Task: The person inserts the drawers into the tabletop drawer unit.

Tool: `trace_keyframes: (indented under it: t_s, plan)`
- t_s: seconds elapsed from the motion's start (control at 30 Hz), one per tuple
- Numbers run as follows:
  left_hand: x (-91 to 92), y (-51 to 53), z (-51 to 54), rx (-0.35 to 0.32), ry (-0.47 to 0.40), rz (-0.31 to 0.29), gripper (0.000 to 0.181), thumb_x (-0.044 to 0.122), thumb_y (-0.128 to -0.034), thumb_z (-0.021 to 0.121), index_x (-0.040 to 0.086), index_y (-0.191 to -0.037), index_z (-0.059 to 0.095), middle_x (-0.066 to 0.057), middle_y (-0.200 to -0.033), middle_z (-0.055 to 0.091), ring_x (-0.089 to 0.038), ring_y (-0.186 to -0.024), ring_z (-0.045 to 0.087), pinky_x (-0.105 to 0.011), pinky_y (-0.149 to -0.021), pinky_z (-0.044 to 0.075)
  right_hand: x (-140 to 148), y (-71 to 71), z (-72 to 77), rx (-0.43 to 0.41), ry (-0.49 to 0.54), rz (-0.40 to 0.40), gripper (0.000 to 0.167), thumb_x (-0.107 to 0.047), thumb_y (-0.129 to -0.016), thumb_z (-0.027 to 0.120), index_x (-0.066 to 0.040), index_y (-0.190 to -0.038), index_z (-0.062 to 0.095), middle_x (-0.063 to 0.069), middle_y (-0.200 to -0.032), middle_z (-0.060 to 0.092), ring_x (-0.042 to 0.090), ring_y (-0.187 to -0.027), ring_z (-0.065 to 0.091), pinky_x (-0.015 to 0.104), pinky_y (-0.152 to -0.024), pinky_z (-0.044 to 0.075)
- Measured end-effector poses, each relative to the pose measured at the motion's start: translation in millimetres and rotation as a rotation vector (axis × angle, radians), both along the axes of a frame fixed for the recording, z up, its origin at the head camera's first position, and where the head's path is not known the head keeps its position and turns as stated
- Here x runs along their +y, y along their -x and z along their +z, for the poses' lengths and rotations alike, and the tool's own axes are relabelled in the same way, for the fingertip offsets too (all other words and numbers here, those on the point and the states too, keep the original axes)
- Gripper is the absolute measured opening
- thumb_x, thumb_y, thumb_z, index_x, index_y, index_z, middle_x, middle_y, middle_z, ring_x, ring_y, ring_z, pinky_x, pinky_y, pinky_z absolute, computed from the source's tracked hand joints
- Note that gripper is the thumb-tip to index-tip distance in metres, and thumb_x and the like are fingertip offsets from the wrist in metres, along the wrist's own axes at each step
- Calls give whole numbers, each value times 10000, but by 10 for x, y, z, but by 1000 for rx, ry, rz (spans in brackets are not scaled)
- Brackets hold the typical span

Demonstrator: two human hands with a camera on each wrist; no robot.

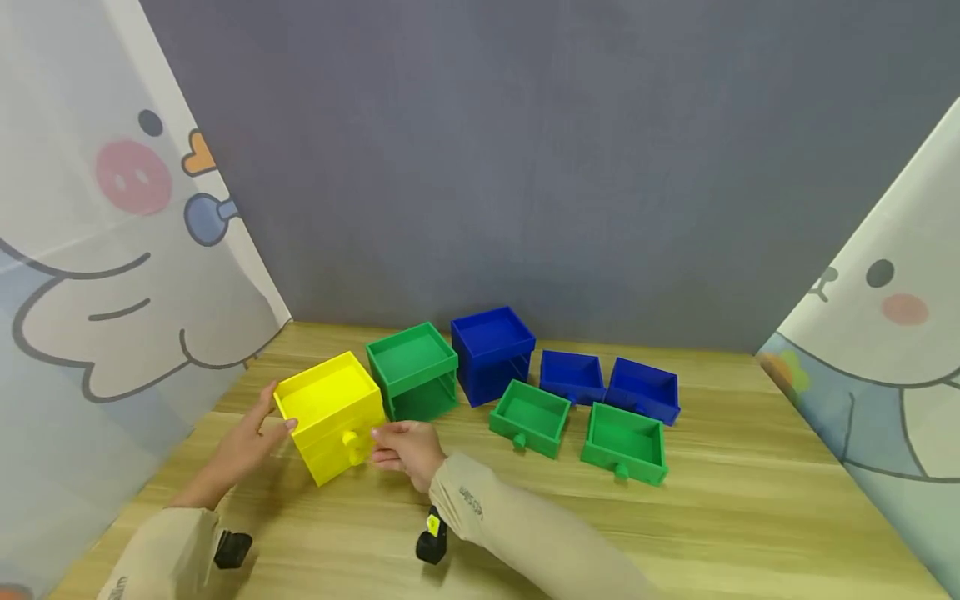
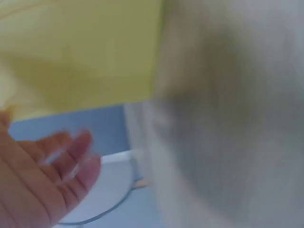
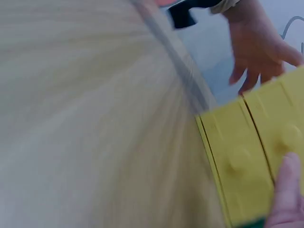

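Note:
A small yellow cabinet (image 1: pixel 330 396) stands at the left of the table, its two drawers closed and their round knobs (image 1: pixel 350 437) facing forward. At its left side is my left hand (image 1: pixel 251 446), the thumb touching the front upper corner. That hand's other fingers (image 2: pixel 76 156) look loosely spread in the left wrist view. My right hand (image 1: pixel 411 450) is beside the cabinet's front right edge. In the right wrist view one of its fingers (image 3: pixel 287 185) points at the drawer front, close below a knob; contact is unclear.
Behind stand a green cabinet frame (image 1: pixel 412 358) and a blue cabinet frame (image 1: pixel 493 333), both without drawers. Two green drawers (image 1: pixel 528 412) and two blue drawers (image 1: pixel 572 372) lie to the right. A grey panel (image 1: pixel 525 167) backs the wooden table (image 1: pixel 712 500).

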State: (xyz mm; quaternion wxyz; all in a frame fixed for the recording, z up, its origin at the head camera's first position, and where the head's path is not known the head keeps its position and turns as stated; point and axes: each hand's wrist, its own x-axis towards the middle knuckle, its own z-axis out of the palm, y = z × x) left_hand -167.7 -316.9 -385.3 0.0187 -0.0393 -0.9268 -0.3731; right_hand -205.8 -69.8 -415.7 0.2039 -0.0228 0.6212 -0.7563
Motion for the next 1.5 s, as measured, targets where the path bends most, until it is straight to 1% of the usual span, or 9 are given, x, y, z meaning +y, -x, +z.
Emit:
trace_keyframes:
  t_s: [0.1, 0.2, 0.3, 0.4, 0.57, 0.9, 1.13, 1.37, 1.5]
  plan:
    - [20, 35, 148, 94, 158, -44, 777, 313, -966, 565, -109, -1475, 158, -454, -1416, 199, -643, -1226, 262, -730, -912, 278, 355, 68, 49, 19, -90, 70, 280, -65, -898, 660, 73, -1136, 612, 184, -865, 706, 87, -559, 620, 301, -625, 560]
    - [85, 94, 365, 204, 326, -54, 710, 323, -942, 605, -121, -1419, 323, -423, -1400, 291, -627, -1209, 309, -723, -941, 240, 683, 154, 97, 47, -164, 135, 369, -84, -923, 623, 101, -1230, 537, 126, -823, 700, 60, -542, 603, 269, -601, 553]
    - [215, 166, 562, 244, 462, -70, 650, 350, -944, 594, -59, -1411, 402, -348, -1404, 375, -573, -1220, 343, -713, -937, 255, 935, 197, 100, 66, -223, 179, 368, -109, -949, 581, 102, -1245, 522, 48, -787, 677, 39, -550, 599, 226, -571, 536]
    - [402, 249, 664, 259, 545, -127, 586, 351, -946, 585, 1, -1400, 459, -297, -1383, 445, -558, -1206, 382, -709, -919, 299, 1130, 189, 65, 72, -277, 189, 371, -143, -961, 566, 94, -1245, 537, 49, -805, 672, 49, -594, 608, 215, -575, 531]
    - [682, 405, 667, 273, 576, -188, 529, 340, -946, 571, 29, -1370, 518, -252, -1343, 516, -536, -1194, 427, -698, -924, 315, 1340, 113, -15, 38, -297, 154, 415, -179, -975, 541, 114, -1268, 505, 95, -891, 657, 98, -686, 600, 246, -631, 533]
    - [875, 733, 638, 50, 528, -104, 609, 441, -974, 475, 97, -1469, 393, -219, -1350, 525, -537, -1275, 331, -737, -946, 235, 1598, -52, -51, -81, -125, 136, 507, -183, -1022, 434, 127, -1405, 312, 30, -890, 620, 65, -674, 593, 242, -639, 525]
    - [916, 761, 619, 21, 572, -135, 593, 438, -984, 450, 68, -1447, 423, -216, -1363, 511, -532, -1302, 302, -717, -971, 229, 1669, -52, -98, -196, 37, 92, 329, -183, -1036, 392, 44, -1273, 419, -31, -774, 650, 34, -622, 594, 216, -583, 516]
    - [945, 757, 606, 51, 670, -144, 559, 417, -997, 434, 33, -1399, 484, -210, -1446, 418, -513, -1296, 332, -682, -962, 294, 1695, -91, -176, -223, 12, 52, 341, -272, -1054, 348, 34, -1191, 408, 30, -775, 639, 95, -662, 628, 230, -586, 524]
    - [945, 748, 591, 49, 688, -142, 573, 419, -999, 429, 11, -1397, 477, -226, -1438, 421, -520, -1295, 328, -684, -963, 293, 1696, -94, -204, -221, 68, 8, 272, -245, -1058, 340, 16, -1116, 389, 37, -742, 632, 104, -645, 634, 218, -593, 529]
